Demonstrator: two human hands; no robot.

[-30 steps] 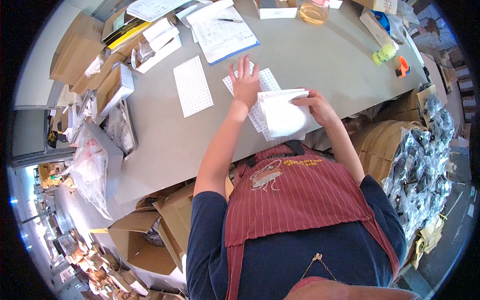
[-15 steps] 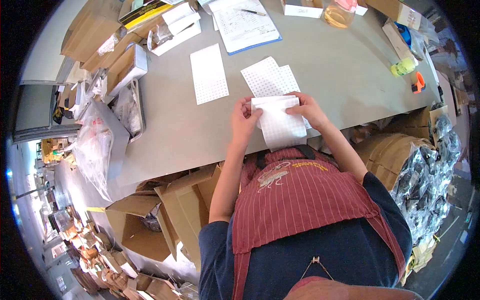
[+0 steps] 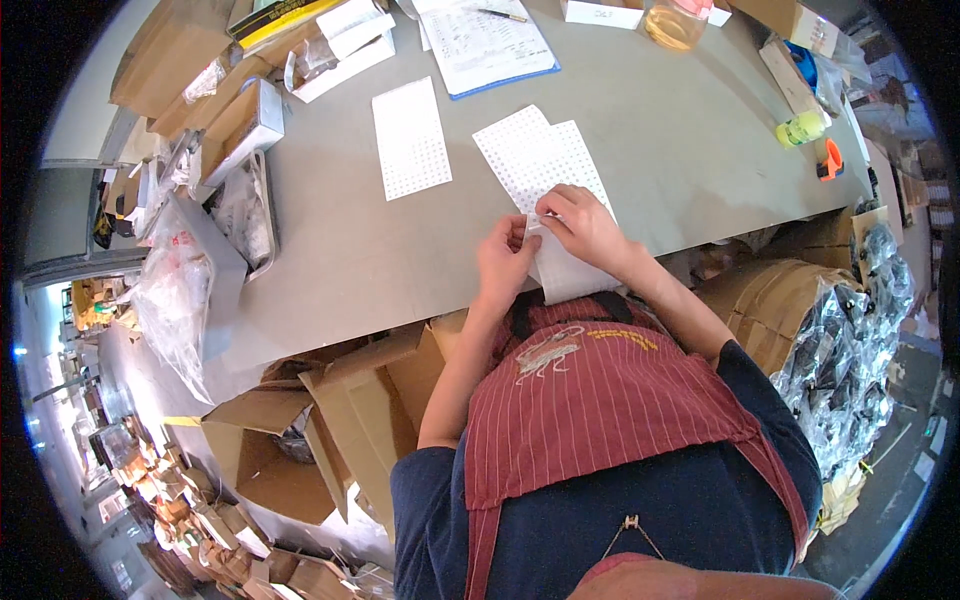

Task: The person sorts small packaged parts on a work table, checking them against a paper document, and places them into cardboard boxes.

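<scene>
A white sticker sheet point(image 3: 572, 272) is held between my two hands at the table's near edge, its lower part hanging toward my apron. My left hand point(image 3: 507, 260) pinches its upper left corner. My right hand point(image 3: 580, 225) has thumb and fingertips closed together at the sheet's top edge, close to the left fingertips. Just beyond my hands, two overlapping white sheets with rows of small dots point(image 3: 535, 155) lie on the table. Another dotted sheet point(image 3: 412, 140) lies flat farther left.
A blue clipboard with papers point(image 3: 485, 45) and a pen point(image 3: 503, 15) lies at the far side. At left stand boxes and a grey bin with plastic bags point(image 3: 190, 270). A yellow-green bottle point(image 3: 802, 129) and orange tape dispenser point(image 3: 829, 160) are at right. Open cartons point(image 3: 275, 460) stand below.
My right hand has moved left along the sheet's top edge, to beside my left fingertips. The held sheet has tilted and dropped slightly, showing more of the two dotted sheets beyond.
</scene>
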